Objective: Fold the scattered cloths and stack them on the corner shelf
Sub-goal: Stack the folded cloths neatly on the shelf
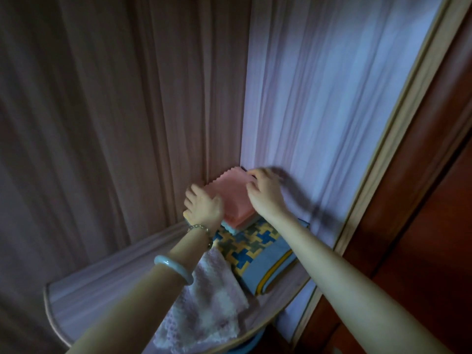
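A folded pink cloth point(234, 198) with a zigzag edge lies on top of a small stack in the back corner of the rounded corner shelf point(76, 300). Light blue and yellow folded cloths point(236, 229) show beneath it. My left hand point(204, 206) grips the stack's near left edge. My right hand point(267, 194) pinches the pink cloth's far right edge. The stack rests on a folded blue and yellow patterned cloth point(258, 254). A white lacy cloth point(207, 307) lies loose under my left forearm at the shelf's front.
Curtain-like panels form the corner: a brownish one point(102, 123) at left, a pale lilac one point(319, 98) at right. A reddish wooden door or cabinet point(434, 200) stands at the far right. The shelf's curved front rim point(48, 310) is at lower left.
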